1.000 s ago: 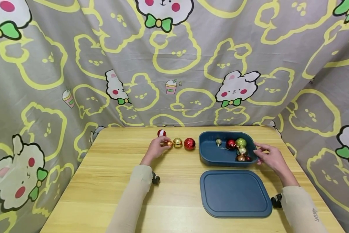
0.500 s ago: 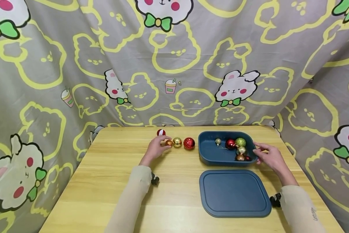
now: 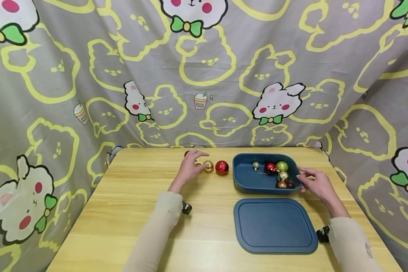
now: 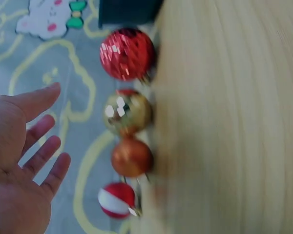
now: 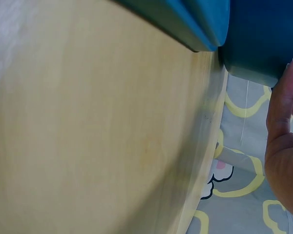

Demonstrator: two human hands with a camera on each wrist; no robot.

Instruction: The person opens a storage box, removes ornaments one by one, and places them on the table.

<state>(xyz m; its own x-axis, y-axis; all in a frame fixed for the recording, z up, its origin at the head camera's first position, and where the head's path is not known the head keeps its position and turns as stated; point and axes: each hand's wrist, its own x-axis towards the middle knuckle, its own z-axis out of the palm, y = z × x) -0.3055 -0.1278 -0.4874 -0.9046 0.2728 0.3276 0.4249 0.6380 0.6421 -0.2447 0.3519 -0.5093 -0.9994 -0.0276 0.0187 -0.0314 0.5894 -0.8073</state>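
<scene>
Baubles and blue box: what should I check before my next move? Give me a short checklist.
1. Left hand free: ok, holds nothing.
2. Right hand at the box: ok.
3. Lid off: ok, flat on the table.
4. Room in the box: ok, space at its left end.
5. Gold bauble and orange bauble apart: cannot tell, they overlap in the left wrist view.
6. Red-and-white bauble clear in the head view: not ok, mostly hidden.

I'm seeing the left hand (image 4: pixel 12 158) hovering near the gold ball (image 4: pixel 127 113), fingers spread. On one side of the gold ball a red ball (image 4: pixel 128 54) is resting, a dark box (image 4: pixel 129 10) standing beyond it; on the other, an orange ball (image 4: pixel 132 157), then a red-and-white ball (image 4: pixel 117 200), are sitting. Behind the gold ball a patterned curtain (image 4: pixel 49 48) is hanging.
</scene>
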